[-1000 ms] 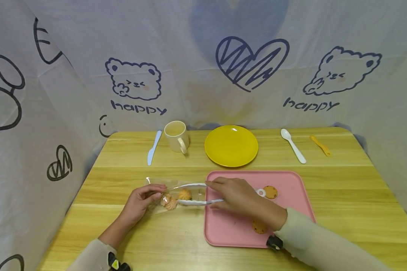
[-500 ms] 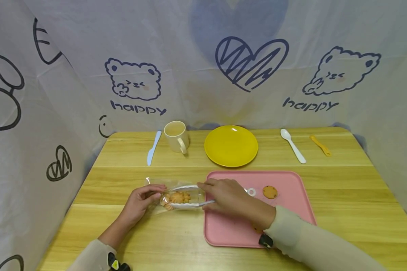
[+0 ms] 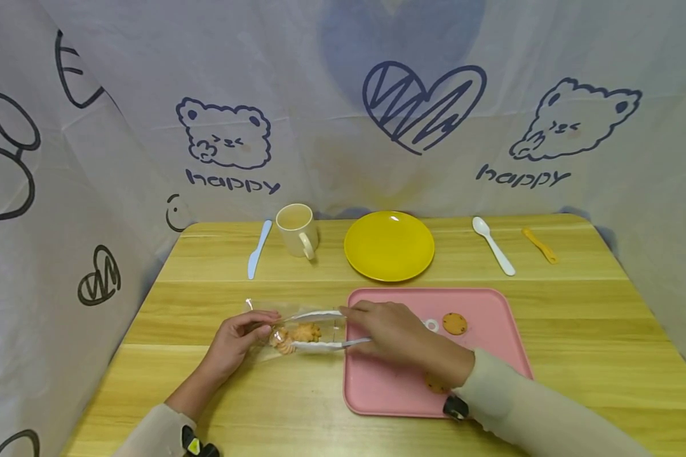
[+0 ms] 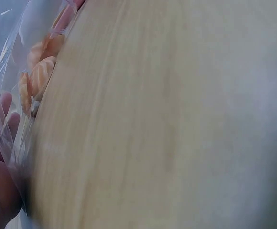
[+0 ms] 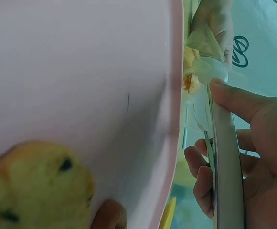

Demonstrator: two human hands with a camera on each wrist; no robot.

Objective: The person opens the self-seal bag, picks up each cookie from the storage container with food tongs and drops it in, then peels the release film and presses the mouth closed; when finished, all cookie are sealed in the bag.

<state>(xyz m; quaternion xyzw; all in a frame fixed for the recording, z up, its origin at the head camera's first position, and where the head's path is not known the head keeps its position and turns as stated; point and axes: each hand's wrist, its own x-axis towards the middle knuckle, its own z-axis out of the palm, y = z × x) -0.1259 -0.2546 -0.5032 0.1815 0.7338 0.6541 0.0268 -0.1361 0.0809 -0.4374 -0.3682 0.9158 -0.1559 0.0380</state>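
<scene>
My left hand (image 3: 241,337) holds a clear plastic bag (image 3: 263,355) by its left part, thumb and fingers at the film. Inside lie several golden swirled cookies (image 3: 307,332), also seen through the film in the left wrist view. White tongs (image 5: 227,167) are gripped by my right hand (image 3: 391,331), thumb on one arm and fingers curled at the other. Both arms reach left into the bag, one on either side of a cookie. The tongs' ring end shows behind the hand. Below that hand lies a pink tray (image 3: 377,400) with round chip-dotted cookies (image 3: 455,324).
Along the table's back stand a cream mug (image 3: 297,230) and a yellow plate (image 3: 389,246). A pale blue knife (image 3: 260,250) lies left of the mug. To the right lie a white spoon (image 3: 494,246) and a small yellow utensil (image 3: 540,246). Printed cloth hangs behind.
My right hand has moved the tongs left, deeper into the bag, then slightly back right. The cookie between the tong arms has shifted left, then slightly right. My left hand stays put.
</scene>
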